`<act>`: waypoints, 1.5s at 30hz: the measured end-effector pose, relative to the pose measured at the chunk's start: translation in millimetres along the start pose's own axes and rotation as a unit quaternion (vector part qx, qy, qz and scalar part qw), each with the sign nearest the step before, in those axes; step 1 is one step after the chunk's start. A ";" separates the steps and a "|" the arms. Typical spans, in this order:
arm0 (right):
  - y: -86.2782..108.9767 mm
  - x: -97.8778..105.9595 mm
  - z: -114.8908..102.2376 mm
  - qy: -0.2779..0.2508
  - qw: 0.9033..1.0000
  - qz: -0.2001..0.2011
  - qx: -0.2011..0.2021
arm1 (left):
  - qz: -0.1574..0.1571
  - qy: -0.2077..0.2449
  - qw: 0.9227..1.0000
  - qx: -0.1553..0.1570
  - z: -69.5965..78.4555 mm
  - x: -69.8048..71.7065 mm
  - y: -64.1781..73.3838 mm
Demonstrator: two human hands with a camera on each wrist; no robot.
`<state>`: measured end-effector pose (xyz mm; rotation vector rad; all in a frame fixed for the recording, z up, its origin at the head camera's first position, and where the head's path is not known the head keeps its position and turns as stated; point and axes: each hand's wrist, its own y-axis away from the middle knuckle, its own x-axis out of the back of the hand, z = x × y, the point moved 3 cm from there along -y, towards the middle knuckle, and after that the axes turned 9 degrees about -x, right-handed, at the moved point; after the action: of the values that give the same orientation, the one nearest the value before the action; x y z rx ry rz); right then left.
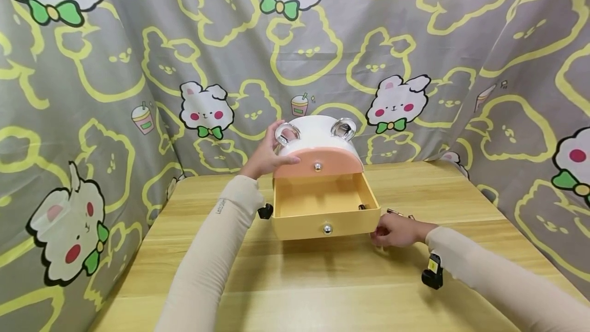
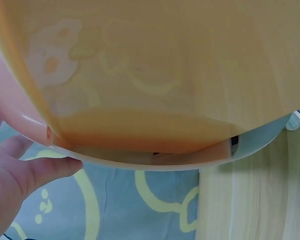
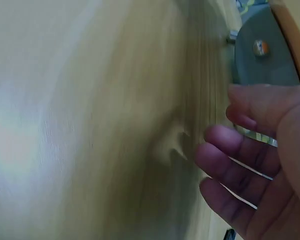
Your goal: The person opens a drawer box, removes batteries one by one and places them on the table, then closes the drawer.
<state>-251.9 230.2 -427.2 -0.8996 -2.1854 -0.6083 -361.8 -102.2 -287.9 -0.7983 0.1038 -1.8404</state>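
A small drawer cabinet (image 1: 310, 126) with a white domed top and two clear ears stands on the table. Its peach upper drawer (image 1: 341, 162) is closed. Below that, a yellow drawer (image 1: 299, 225) with a round silver knob is pulled out, a small dark item (image 1: 362, 207) inside at the right. My left hand (image 1: 267, 155) grips the cabinet's upper left side, thumb across the front beside the ear. Near the yellow drawer's right front corner is my right hand (image 1: 398, 230). Its fingers (image 3: 230, 167) are loosely bent, with nothing visible held in them.
A thin dark object (image 1: 400, 214) lies behind the right hand, partly hidden. Black wrist cameras hang at the left wrist (image 1: 265, 211) and right wrist (image 1: 432, 272). Patterned grey curtains (image 1: 322, 50) enclose the wooden table (image 1: 332, 296) at the back and sides.
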 end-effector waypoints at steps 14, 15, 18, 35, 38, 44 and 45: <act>12.7 -19.5 -32.8 -0.140 0.989 -0.053 -0.006 | -0.007 -0.001 1.000 -0.010 2.3 -1.5 -6.1; 14.2 -20.4 -32.8 -0.138 0.989 -0.057 -0.013 | -0.005 -0.002 1.000 -0.010 2.2 -2.0 -6.1; 18.0 -23.1 -32.8 -0.131 0.988 -0.074 -0.029 | -0.001 -0.008 1.000 -0.012 2.5 -2.6 -5.9; 3.9 -39.1 -92.8 -0.374 0.914 -0.152 0.045 | -0.001 -0.004 1.000 -0.009 2.6 -1.7 -4.3; 2.2 -34.5 -105.4 -0.350 0.924 -0.141 0.068 | -0.001 -0.005 1.000 -0.007 1.9 -1.6 -3.2; -4.0 -9.7 -134.2 -0.307 0.941 -0.115 0.083 | 0.002 0.003 1.000 -0.009 -0.9 -1.2 -1.4; -5.7 -3.6 -138.9 -0.296 0.946 -0.107 0.077 | 0.003 0.003 1.000 -0.009 -1.2 -1.4 -1.1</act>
<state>-196.5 137.3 -339.8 -0.8408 -2.8535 -0.2729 -363.1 -100.9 -289.1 -0.8042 0.1264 -1.8382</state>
